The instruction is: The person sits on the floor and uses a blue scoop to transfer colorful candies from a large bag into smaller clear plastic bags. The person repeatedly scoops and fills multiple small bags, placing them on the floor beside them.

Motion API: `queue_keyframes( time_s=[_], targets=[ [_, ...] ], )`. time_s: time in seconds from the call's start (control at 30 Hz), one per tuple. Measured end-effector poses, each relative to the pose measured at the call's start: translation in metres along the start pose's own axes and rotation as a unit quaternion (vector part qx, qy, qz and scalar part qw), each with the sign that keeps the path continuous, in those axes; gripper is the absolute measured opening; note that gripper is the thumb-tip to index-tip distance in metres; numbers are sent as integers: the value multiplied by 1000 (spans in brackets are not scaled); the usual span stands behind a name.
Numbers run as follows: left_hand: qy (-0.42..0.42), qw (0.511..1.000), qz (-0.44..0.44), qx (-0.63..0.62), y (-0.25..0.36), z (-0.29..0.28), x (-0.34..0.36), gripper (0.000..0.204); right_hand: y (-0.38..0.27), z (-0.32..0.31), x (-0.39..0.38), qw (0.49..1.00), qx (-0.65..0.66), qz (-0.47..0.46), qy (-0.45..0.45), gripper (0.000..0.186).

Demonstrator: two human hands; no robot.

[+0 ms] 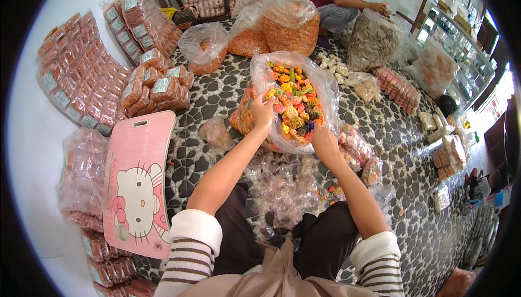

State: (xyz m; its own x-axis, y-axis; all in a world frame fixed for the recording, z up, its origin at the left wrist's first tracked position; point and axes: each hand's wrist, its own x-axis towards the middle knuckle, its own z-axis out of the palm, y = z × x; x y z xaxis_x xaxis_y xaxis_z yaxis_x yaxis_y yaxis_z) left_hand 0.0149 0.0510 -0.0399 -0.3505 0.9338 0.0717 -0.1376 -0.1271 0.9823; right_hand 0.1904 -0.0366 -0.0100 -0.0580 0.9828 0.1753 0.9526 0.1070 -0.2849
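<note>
The left hand (pixel 262 111) is clamped on the left rim of the big clear bag (pixel 329 90), fingers bunching the plastic. The right hand (pixel 325 141) is at the near right rim, its fingers curled beside a small blue thing (pixel 311 126); I cannot tell whether they are closed on it.

The bag stands open on the patterned floor (pixel 206 99), in front of the knees, well in from the floor's far edge. Its wall looks thin, limp and slick, likely to fold or slide under a loose hold; a gathered fistful of rim should serve better than a pinch. The colourful curled snacks (pixel 296 93) inside look light and dry, probably brittle, so squeezing the sides could crush them. Full as it is, the bag would be bulky rather than stiff, best lifted with support beneath.

Crumpled clear plastic (pixel 285 188) lies nearer the person; filled packets (pixel 355 145) lie just right of the bag.
</note>
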Motion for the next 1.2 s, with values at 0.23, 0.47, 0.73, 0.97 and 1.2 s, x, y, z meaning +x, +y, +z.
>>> queue_keyframes(
  time_s=[0.23, 0.47, 0.73, 0.97, 1.2],
  targets=[
    [-96, 993, -6, 73, -5, 8, -19, 30, 2, 8, 23, 963, 219, -23, 156, 36],
    [-168, 973, 58, 148, -10, 21, -37, 46, -3, 6, 24, 963, 260, 21, 61, 44],
    [-228, 960, 10, 160, -21, 25, -34, 39, 0, 17, 27, 955, 219, -53, 193, 45],
    [-245, 932, 53, 261, -6, 18, -37, 31, 7, 13, 31, 962, 232, -83, 114, 41],
    [-255, 940, -22, 223, -2, 22, -44, 32, -12, 10, 23, 964, 167, -40, 205, 35]
  ],
)
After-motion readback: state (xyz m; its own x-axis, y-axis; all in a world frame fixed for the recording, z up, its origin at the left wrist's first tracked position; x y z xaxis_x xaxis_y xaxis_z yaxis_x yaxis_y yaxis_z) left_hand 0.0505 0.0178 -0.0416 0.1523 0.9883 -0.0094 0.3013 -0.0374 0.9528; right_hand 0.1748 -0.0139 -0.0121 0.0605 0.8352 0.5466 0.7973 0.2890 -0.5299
